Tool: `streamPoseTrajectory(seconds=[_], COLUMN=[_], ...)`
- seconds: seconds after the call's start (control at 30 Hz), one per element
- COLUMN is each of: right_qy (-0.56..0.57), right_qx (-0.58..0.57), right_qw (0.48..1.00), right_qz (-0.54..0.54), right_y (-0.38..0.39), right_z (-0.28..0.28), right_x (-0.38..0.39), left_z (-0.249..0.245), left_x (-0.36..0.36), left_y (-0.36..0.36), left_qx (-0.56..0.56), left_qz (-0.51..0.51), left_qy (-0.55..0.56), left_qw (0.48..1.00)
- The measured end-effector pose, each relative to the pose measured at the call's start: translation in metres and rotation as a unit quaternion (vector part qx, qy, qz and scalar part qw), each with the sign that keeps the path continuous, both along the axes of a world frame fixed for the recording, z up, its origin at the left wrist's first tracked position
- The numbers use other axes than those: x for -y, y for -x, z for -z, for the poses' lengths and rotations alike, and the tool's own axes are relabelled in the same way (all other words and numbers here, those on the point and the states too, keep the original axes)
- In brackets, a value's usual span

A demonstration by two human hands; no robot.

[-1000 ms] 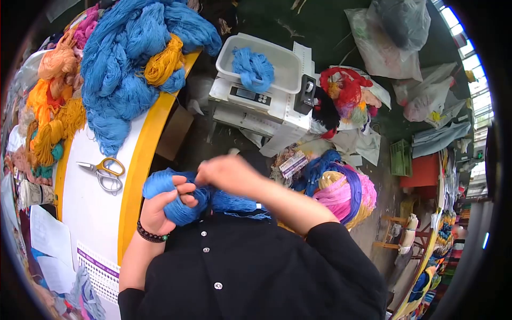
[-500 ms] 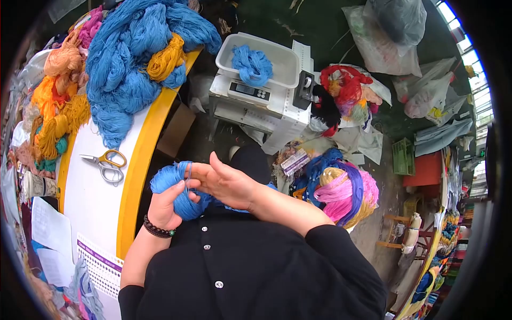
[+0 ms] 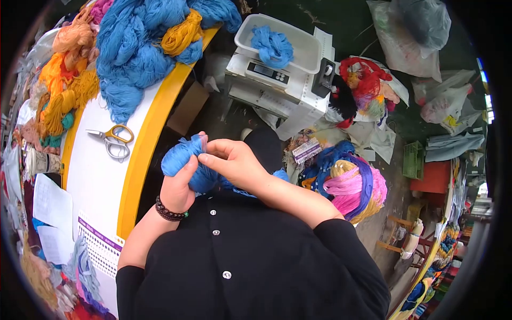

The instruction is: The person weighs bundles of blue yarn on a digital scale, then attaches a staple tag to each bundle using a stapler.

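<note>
A bundle of blue yarn (image 3: pixel 178 158) is gripped in my left hand (image 3: pixel 180 185), its thumb pressed over the strands. On the same bundle, my right hand (image 3: pixel 233 161) has its fingers curled and its thumb tip pinched against the yarn's right side. Some of the left fingers are hidden behind the yarn. More blue strands lie below both hands, against the black shirt (image 3: pixel 234 240). To the left on the white table (image 3: pixel 101 176) are scissors (image 3: pixel 114 140), with a large heap of blue yarn (image 3: pixel 130 64) beyond them.
A scale (image 3: pixel 266 74) bears a white tray (image 3: pixel 314 48) holding a blue skein (image 3: pixel 273 47). Multicoloured yarn (image 3: pixel 354 184) is piled to my right. An orange-yellow skein (image 3: pixel 182 33) rests on the blue heap. Plastic bags (image 3: pixel 410 42) lie on the floor.
My right hand was spread flat with a strand around its fingers; now its fingers are curled and pinching at the bundle. The whole view has shifted slightly.
</note>
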State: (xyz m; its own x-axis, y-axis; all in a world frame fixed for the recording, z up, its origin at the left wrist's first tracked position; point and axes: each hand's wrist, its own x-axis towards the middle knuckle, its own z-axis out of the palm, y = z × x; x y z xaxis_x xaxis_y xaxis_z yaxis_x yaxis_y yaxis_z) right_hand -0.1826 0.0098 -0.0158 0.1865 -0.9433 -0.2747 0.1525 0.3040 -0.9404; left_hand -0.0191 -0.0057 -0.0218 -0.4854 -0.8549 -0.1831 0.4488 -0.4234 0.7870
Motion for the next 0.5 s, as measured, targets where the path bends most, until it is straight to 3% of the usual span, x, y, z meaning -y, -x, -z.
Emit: streamPoseTrajectory(seconds=[0.23, 0.5], right_qy=[0.088, 0.021], right_qx=[0.021, 0.063], right_qw=[0.995, 0.997], right_qz=[0.049, 0.038], right_y=[-0.005, -0.001], right_z=[0.016, 0.007], right_x=[-0.003, -0.003], left_z=[0.001, 0.005], left_x=[-0.003, -0.001], left_y=[-0.001, -0.002], left_qx=[0.048, 0.035], left_qz=[-0.036, -0.082], left_qy=[-0.001, -0.009], left_qw=[0.998, 0.996])
